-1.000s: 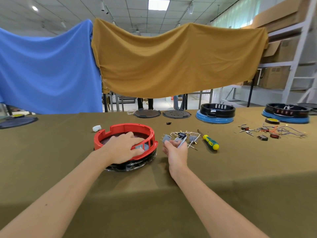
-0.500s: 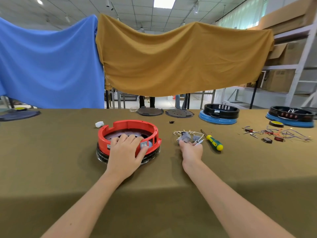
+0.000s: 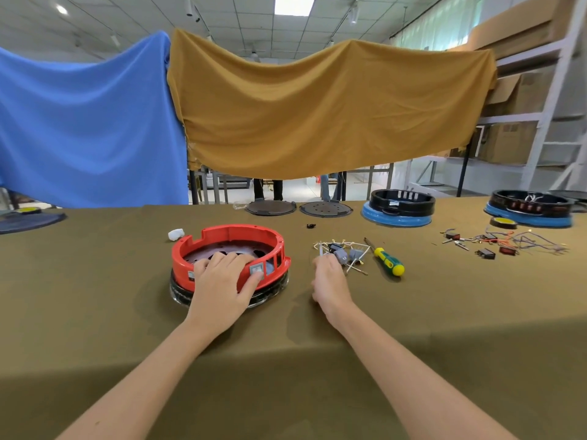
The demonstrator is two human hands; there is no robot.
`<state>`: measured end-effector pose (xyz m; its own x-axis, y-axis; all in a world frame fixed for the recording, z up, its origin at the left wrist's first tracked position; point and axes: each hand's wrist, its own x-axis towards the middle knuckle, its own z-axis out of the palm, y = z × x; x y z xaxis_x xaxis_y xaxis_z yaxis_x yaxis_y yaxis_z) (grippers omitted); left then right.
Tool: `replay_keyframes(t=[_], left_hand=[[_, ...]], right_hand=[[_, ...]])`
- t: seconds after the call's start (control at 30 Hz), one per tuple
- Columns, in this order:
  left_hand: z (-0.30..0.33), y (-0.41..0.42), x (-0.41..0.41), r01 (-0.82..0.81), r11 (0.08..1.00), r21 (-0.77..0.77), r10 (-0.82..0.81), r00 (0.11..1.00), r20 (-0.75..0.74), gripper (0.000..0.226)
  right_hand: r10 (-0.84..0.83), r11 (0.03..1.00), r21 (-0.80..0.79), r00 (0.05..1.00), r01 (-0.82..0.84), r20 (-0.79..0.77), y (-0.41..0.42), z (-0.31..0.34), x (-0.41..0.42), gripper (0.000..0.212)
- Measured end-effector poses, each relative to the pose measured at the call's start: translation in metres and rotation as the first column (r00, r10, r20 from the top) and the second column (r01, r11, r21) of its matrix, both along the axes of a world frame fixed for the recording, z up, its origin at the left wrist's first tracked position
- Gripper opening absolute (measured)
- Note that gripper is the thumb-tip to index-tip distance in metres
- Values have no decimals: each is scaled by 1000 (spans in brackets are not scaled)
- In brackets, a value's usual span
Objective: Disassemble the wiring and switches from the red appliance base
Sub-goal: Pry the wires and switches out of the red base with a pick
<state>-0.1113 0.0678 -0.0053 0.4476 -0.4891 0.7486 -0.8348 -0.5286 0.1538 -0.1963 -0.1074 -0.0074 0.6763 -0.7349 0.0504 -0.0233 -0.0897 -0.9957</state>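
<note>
The red appliance base (image 3: pixel 203 249) stands on a black ring on the olive table cloth. My left hand (image 3: pixel 222 282) grips its near rim, fingers curled over into the inside and thumb outside, beside a grey switch (image 3: pixel 256 268) set in the wall. A bundle of white wires with grey switches (image 3: pixel 344 254) lies on the cloth to the right of the base. My right hand (image 3: pixel 328 281) rests just in front of that bundle, its fingers loosely curled with the tips at the bundle's near edge, holding nothing that I can see.
A green-and-yellow screwdriver (image 3: pixel 387 262) lies right of the bundle. More loose switches and coloured wires (image 3: pixel 505 244) lie at the right. Two blue-and-black bases (image 3: pixel 398 208) (image 3: pixel 530 209), two dark round plates (image 3: pixel 271 207) and a white lump (image 3: pixel 175 234) sit further back.
My right hand carried the wire bundle down to the cloth beside the screwdriver, then drew back a little to the left. My left hand kept its grip on the red base.
</note>
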Motion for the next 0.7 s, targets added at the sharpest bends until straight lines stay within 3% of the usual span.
replay_keyframes(t=[0.1, 0.2, 0.3, 0.4, 0.5, 0.7], left_hand=[[6, 2, 8, 131, 991, 18, -128, 987, -94, 29], [21, 2, 17, 275, 958, 83, -248, 938, -243, 22], [31, -1, 21, 330, 935, 132, -266, 895, -357, 23], [20, -1, 18, 280, 959, 44, -257, 927, -274, 20], [0, -3, 9, 234, 970, -59, -240, 960, -144, 39], [-10, -7, 15, 184, 981, -63, -188, 981, -52, 40]], right_hand=[[53, 998, -19, 997, -52, 53, -1, -1, -2, 26], [24, 1000, 1, 983, -24, 184, -2, -2, -8, 17], [-5, 1000, -1, 948, 5, 317, 1, 1, -14, 4], [-50, 998, -24, 917, 65, 395, 4, 2, -17, 6], [-75, 995, -23, 888, 96, 453, 3, 1, -15, 6], [-6, 983, -157, 874, 94, 485, 8, 1, -12, 20]])
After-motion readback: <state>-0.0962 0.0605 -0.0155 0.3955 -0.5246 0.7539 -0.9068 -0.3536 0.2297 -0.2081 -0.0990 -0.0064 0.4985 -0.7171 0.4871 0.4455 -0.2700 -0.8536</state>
